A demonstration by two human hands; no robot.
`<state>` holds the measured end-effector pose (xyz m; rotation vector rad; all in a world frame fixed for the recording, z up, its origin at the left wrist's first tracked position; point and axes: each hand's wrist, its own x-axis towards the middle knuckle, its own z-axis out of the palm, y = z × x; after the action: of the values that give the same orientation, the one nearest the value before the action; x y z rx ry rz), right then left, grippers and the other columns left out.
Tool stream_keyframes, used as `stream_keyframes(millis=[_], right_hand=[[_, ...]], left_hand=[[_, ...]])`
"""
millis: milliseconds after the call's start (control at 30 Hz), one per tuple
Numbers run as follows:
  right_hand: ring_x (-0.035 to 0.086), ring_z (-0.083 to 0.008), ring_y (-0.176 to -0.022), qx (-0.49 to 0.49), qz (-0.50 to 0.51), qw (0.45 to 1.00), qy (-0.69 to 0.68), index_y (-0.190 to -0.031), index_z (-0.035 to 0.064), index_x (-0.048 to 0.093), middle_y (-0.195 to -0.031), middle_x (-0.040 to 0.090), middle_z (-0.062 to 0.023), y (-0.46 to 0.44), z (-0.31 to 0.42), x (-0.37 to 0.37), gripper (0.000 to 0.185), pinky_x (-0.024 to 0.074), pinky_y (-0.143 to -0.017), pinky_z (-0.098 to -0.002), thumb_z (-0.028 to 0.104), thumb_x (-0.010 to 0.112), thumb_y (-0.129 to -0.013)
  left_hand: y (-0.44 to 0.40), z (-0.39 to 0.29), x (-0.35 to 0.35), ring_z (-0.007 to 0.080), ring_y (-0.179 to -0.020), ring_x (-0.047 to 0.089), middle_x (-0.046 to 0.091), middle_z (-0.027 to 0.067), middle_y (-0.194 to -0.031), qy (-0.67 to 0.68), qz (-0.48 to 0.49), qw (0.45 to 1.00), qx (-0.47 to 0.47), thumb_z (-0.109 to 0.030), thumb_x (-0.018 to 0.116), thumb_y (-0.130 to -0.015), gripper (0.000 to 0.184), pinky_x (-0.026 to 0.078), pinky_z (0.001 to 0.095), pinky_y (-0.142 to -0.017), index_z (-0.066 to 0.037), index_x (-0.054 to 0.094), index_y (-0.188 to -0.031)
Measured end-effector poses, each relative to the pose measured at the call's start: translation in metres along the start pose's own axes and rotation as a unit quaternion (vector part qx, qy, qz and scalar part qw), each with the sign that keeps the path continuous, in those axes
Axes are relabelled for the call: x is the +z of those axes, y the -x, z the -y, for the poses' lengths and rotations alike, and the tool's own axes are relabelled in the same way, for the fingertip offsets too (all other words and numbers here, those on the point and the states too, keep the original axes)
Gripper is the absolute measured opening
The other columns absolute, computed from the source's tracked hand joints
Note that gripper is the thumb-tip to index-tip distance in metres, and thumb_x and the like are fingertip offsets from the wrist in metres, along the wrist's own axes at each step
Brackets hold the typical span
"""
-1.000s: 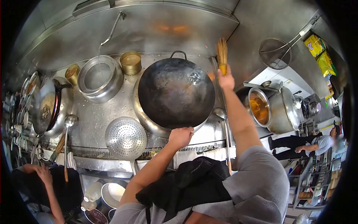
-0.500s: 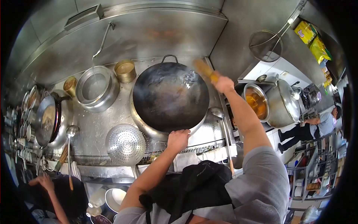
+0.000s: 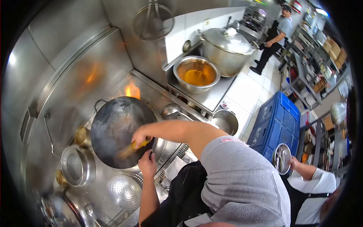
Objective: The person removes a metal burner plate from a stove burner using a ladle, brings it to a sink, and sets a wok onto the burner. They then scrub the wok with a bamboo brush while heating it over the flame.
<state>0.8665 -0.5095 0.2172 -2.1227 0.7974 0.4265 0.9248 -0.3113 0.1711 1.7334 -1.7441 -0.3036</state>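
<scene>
A large dark wok (image 3: 117, 117) sits on the steel stove, with orange flame (image 3: 132, 90) rising past its far rim. My right hand (image 3: 141, 135) is closed around the yellow handle of a bamboo brush (image 3: 127, 151), whose blurred bristles are over the near part of the wok. At the wok's near edge my left hand (image 3: 147, 163) is closed on its handle, mostly hidden by the fingers. A perforated skimmer (image 3: 124, 192) lies beside my left forearm.
A ladle (image 3: 172, 109) lies right of the wok. Beyond stand a steel bowl of orange liquid (image 3: 196, 73) and a lidded pot (image 3: 227, 49). A co-worker holds a metal bowl (image 3: 281, 159) near blue crates (image 3: 270, 121). Another person (image 3: 278, 36) stands farther back. Steel pot (image 3: 77, 166) at left.
The view has turned right. My right hand has brought the brush from beyond the wok's right side into the wok. Flame now shows behind the wok, and a co-worker with a bowl has come into view.
</scene>
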Motion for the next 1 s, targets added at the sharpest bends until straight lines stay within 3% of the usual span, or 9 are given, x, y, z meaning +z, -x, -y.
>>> stream_keyframes(millis=[33,100,167,233,333,500,700,900,1000], right_hand=[[0.064,-0.0327,-0.109,0.009,0.075,0.996,0.040,-0.136,0.0181,0.054,-0.130,0.061,-0.0122,0.013,-0.015,-0.023,0.058,0.0500,-0.094,-0.0498,0.041,0.064,-0.084],[0.062,-0.0353,-0.113,0.094,-0.004,0.969,0.227,-0.144,0.0210,0.045,-0.128,0.062,-0.0142,0.049,-0.046,-0.062,0.064,0.0495,-0.095,-0.0494,0.043,0.063,-0.087],[0.062,-0.0362,-0.113,0.149,-0.245,0.952,0.104,-0.149,0.0211,0.036,-0.126,0.062,-0.0185,0.106,-0.067,-0.073,0.073,0.0494,-0.094,-0.0482,0.046,0.063,-0.086],[0.062,-0.0385,-0.109,0.163,-0.367,0.916,-0.002,-0.151,0.0198,0.028,-0.123,0.062,-0.0225,0.155,-0.082,-0.069,0.081,0.0491,-0.093,-0.0470,0.043,0.065,-0.084],[0.065,-0.0393,-0.101,0.103,-0.472,0.859,-0.169,-0.151,0.0196,0.025,-0.109,0.067,-0.0222,0.179,-0.137,-0.016,0.086,0.0511,-0.086,-0.0470,0.041,0.069,-0.081],[0.063,-0.0413,-0.100,0.171,-0.305,0.924,-0.153,-0.152,0.0180,0.021,-0.108,0.065,-0.0233,0.226,-0.204,0.119,0.088,0.0489,-0.087,-0.0469,0.037,0.069,-0.081],[0.063,-0.0403,-0.101,0.214,-0.258,0.913,-0.231,-0.148,0.0187,0.030,-0.108,0.066,-0.0226,0.220,-0.214,0.213,0.079,0.0487,-0.087,-0.0475,0.040,0.067,-0.081],[0.066,-0.0387,-0.091,0.183,-0.385,0.881,-0.206,-0.138,0.0084,0.041,-0.096,0.067,-0.0228,0.236,-0.206,0.250,0.066,0.0509,-0.082,-0.0454,0.049,0.058,-0.090],[0.067,-0.0321,-0.080,0.212,-0.297,0.798,-0.479,-0.136,0.0075,0.044,-0.078,0.066,-0.0148,0.266,-0.221,0.286,0.062,0.0523,-0.074,-0.0414,0.052,0.053,-0.094]], left_hand=[[-0.001,-0.003,0.000,0.0318,-0.077,0.068,0.070,0.0143,-0.085,0.003,0.007,1.000,0.011,-0.019,0.067,-0.086,0.022,0.051,0.0419,-0.068,-0.010,0.067,-0.107],[0.000,-0.007,-0.003,0.0319,-0.074,0.068,0.070,0.0142,-0.082,0.034,0.014,0.999,-0.030,-0.019,0.067,-0.087,0.023,0.051,0.0428,-0.067,-0.011,0.067,-0.108],[-0.001,-0.001,-0.003,0.0286,-0.069,0.067,0.069,0.0123,-0.079,0.032,0.013,0.999,-0.018,-0.018,0.067,-0.087,0.023,0.050,0.0403,-0.065,-0.011,0.067,-0.109],[-0.003,-0.008,-0.007,0.0231,-0.062,0.062,0.065,0.0093,-0.072,0.074,0.056,0.991,-0.097,-0.015,0.067,-0.087,0.022,0.049,0.0361,-0.063,-0.010,0.067,-0.109],[-0.003,0.004,0.005,0.0170,-0.060,0.056,0.062,0.0064,-0.068,0.095,0.048,0.990,-0.097,-0.014,0.067,-0.088,0.022,0.047,0.0332,-0.061,-0.010,0.067,-0.109],[0.002,0.014,0.012,0.0137,-0.062,0.052,0.060,0.0048,-0.069,0.098,0.061,0.989,-0.096,-0.011,0.064,-0.090,0.024,0.046,0.0316,-0.062,-0.008,0.066,-0.114],[-0.007,0.011,0.006,0.0107,-0.060,0.044,0.049,0.0013,-0.065,0.080,0.125,0.986,-0.074,-0.010,0.061,-0.092,0.023,0.040,0.0300,-0.057,-0.006,0.063,-0.115],[-0.010,0.014,0.002,0.0095,-0.062,0.043,0.046,-0.0002,-0.067,0.086,0.169,0.980,-0.065,-0.009,0.057,-0.095,0.025,0.038,0.0272,-0.058,-0.005,0.059,-0.119],[-0.007,0.018,0.003,0.0092,-0.063,0.042,0.047,-0.0007,-0.069,0.116,0.172,0.976,-0.068,-0.009,0.056,-0.095,0.025,0.038,0.0273,-0.059,-0.004,0.058,-0.120]])
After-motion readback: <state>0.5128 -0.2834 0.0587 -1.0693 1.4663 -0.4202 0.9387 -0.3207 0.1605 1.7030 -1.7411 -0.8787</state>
